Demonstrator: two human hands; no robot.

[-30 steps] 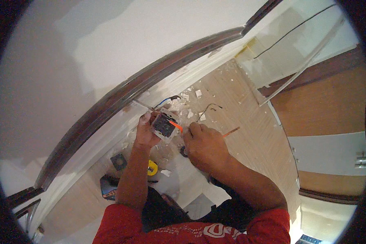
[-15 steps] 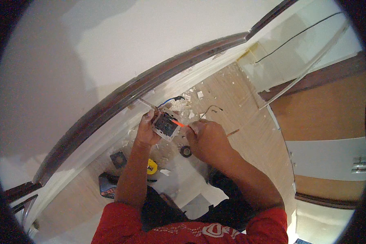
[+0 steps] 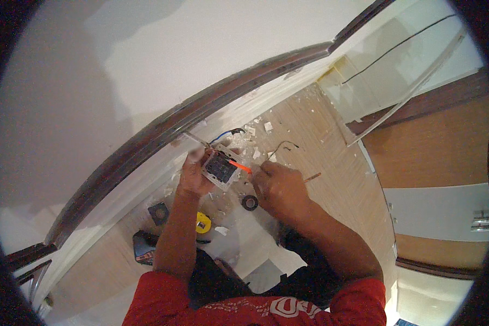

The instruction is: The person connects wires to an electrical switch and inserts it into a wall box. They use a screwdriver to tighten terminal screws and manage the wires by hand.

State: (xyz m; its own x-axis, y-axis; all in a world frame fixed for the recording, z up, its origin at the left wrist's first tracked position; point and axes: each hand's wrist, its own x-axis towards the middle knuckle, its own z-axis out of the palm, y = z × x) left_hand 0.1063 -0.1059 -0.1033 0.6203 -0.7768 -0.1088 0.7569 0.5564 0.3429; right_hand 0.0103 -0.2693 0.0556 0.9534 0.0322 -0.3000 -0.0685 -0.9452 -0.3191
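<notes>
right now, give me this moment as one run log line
left hand: holds square fitting | right hand: holds orange-shafted tool, tip at fitting, contact unclear | floor: black ring, white fragments

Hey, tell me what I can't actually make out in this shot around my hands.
All in the head view:
- Grip end of the orange tool: hidden inside your right hand.
- Whether its tip touches the square fitting: too small and blurred.
- Some left hand fingers: hidden behind that fitting.
- Part of the yellow tape measure: covered by your left forearm.
- Rest of the red shirt: cut off by the lower edge.
</notes>
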